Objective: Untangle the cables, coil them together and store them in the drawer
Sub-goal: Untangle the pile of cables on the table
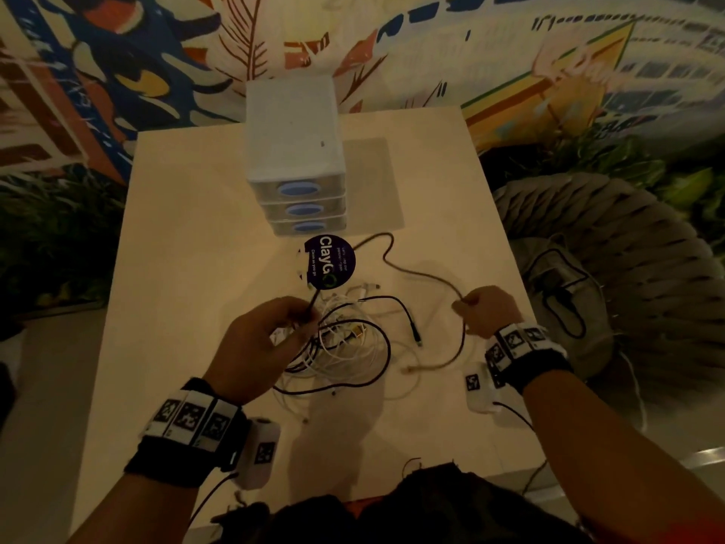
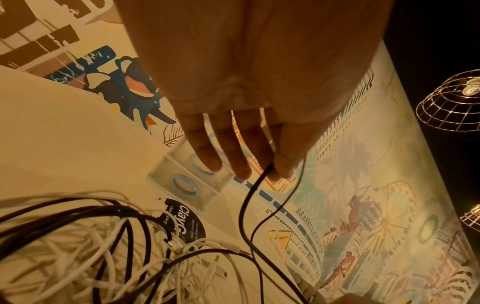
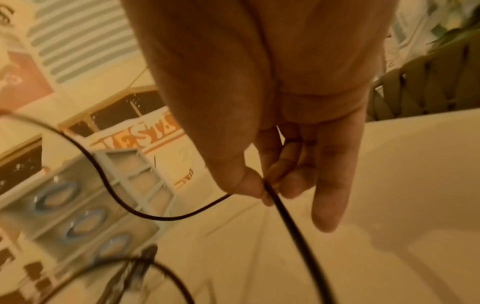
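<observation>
A tangle of white and black cables (image 1: 345, 347) (image 2: 103, 257) lies mid-table. Over its left side my left hand (image 1: 306, 312) (image 2: 270, 172) pinches a thin black cable (image 2: 241, 209) between thumb and forefinger; the other fingers are straight. To the right, my right hand (image 1: 465, 304) (image 3: 265, 189) pinches a dark braided cable (image 1: 431, 277) (image 3: 288, 226) that loops out toward the drawers and trails back to the table near my wrist. Behind the tangle stands the white three-drawer unit (image 1: 294, 151) (image 2: 182, 185) (image 3: 78, 205) with blue handles, all drawers closed.
A round dark "ClayGo" sticker (image 1: 329, 261) lies between drawers and tangle. The pale table (image 1: 176, 268) ends close on both sides. A woven chair (image 1: 647, 249) holding a grey bag stands at the right. A mural wall is behind; wire lamps (image 2: 451, 98) hang above.
</observation>
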A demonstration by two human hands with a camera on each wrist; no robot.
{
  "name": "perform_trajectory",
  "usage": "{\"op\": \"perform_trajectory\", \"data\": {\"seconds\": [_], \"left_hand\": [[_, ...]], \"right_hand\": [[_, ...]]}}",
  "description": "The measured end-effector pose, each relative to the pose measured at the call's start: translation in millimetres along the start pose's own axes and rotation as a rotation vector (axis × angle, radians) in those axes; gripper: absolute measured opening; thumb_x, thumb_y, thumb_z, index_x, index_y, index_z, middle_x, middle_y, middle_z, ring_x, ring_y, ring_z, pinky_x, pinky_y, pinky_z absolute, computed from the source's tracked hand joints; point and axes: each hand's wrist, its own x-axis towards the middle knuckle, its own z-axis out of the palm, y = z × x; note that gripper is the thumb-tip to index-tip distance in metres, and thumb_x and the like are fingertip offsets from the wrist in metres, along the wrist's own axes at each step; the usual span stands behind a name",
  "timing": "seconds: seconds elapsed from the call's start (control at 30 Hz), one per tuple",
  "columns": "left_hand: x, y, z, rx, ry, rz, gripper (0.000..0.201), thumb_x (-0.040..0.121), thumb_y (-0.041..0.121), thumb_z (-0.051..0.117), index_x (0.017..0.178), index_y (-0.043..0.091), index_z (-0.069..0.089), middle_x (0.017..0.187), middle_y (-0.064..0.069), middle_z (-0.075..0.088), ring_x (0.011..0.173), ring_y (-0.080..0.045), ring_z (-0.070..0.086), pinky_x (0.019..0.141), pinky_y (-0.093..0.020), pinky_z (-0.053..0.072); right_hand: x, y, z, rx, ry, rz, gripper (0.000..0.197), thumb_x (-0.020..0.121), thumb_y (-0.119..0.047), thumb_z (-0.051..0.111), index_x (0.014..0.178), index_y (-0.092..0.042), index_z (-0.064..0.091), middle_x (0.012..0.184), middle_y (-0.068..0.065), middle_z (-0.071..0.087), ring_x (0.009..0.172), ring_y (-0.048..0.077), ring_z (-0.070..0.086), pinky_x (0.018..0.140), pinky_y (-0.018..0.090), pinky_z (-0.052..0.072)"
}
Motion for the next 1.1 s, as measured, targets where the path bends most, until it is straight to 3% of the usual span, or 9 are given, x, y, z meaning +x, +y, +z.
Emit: {"op": "perform_trajectory", "data": {"seconds": [0.1,0.2,0.43,0.6,0.7,0.8,0.87,0.97,1.1], "left_hand": [[1.2,2.9,-0.5,-0.074,0.064,-0.055,0.018,0.096,0.013,0.066,0.108,0.025,0.069,0.098,0.011,0.073,0.088,-0.001,0.069,0.076,-0.012,0.051],[2.2,2.7,-3.6,-0.084,0.097,-0.074,0.022,0.1,0.016,0.06,0.118,0.027,0.067,0.099,0.007,0.069,0.088,-0.005,0.068,0.068,-0.009,0.048],[3.6,8.8,-8.6,-0.099,0.137,-0.07,0.028,0.1,0.021,0.061,0.125,0.03,0.064,0.095,0.009,0.068,0.076,-0.006,0.068,0.064,-0.017,0.054],[5.9,15.6,-7.3,-0.136,0.118,-0.052,0.029,0.097,0.021,0.066,0.125,0.027,0.065,0.088,0.006,0.071,0.071,-0.008,0.069,0.063,-0.023,0.058],[7.3,19.1,-6.2,-0.144,0.085,-0.043,0.031,0.094,0.029,0.069,0.125,0.027,0.066,0.089,0.005,0.073,0.073,-0.011,0.07,0.067,-0.03,0.06],[9.9,23.5,-2.9,-0.161,0.074,-0.028,0.036,0.088,0.04,0.069,0.122,0.029,0.068,0.09,0.006,0.074,0.075,-0.007,0.069,0.073,-0.032,0.06],[11.2,28.9,0.8,-0.194,0.061,-0.014,0.033,0.087,0.039,0.072,0.119,0.033,0.067,0.09,0.007,0.074,0.076,-0.006,0.069,0.072,-0.03,0.06],[11.7,34.7,3.5,-0.203,0.047,0.021,0.034,0.089,0.031,0.074,0.122,0.032,0.065,0.09,0.012,0.073,0.078,-0.003,0.07,0.072,-0.021,0.058],[-1.2,11.1,-10.7,-0.136,0.181,-0.069,0.028,0.101,0.047,0.052,0.124,0.033,0.062,0.103,0.012,0.071,0.088,-0.001,0.068,0.072,-0.017,0.053]], "right_hand": [[-2.1,3.1,-25.4,0.415,0.008,-0.016,0.015,0.099,-0.031,0.062,0.105,-0.017,0.067,0.095,0.011,0.071,0.079,0.03,0.073,0.07,0.047,0.063],[-18.2,-6.1,-52.7,0.668,-0.015,-0.071,0.01,0.105,-0.025,0.052,0.106,-0.017,0.058,0.091,0.018,0.068,0.075,0.031,0.07,0.064,0.045,0.06],[-34.8,6.9,-38.7,0.49,0.08,-0.213,0.014,0.104,-0.025,0.052,0.11,-0.034,0.06,0.091,0.007,0.07,0.084,0.029,0.071,0.069,0.045,0.063],[-39.1,16.1,-4.9,0.133,0.111,-0.218,0.073,0.096,-0.034,0.066,0.158,-0.028,0.027,0.149,0.012,0.047,0.123,0.03,0.059,0.104,0.049,0.048],[-72.8,-17.0,-4.0,0.143,0.302,-0.386,0.062,0.092,-0.044,0.068,0.147,-0.03,0.044,0.133,0.006,0.055,0.11,0.021,0.061,0.094,0.044,0.053],[-109.6,-60.2,10.4,0.049,-0.197,-0.462,0.05,0.087,-0.074,0.053,0.126,-0.043,0.051,0.102,-0.013,0.067,0.082,0.001,0.064,0.077,0.03,0.054],[-118.7,-74.7,32.2,0.005,-0.447,-0.498,0.044,0.093,-0.068,0.051,0.123,-0.036,0.055,0.092,-0.01,0.072,0.073,0.002,0.067,0.076,0.034,0.057],[-116.7,-81.9,51.4,0.129,-0.45,-0.535,0.018,0.102,-0.035,0.055,0.107,-0.022,0.066,0.084,-0.003,0.074,0.072,0.011,0.072,0.073,0.036,0.061],[-113.1,-75.3,47.2,0.477,-0.394,-0.455,0.013,0.105,-0.019,0.051,0.103,-0.013,0.062,0.084,0.006,0.073,0.076,0.02,0.075,0.07,0.038,0.061]]}}
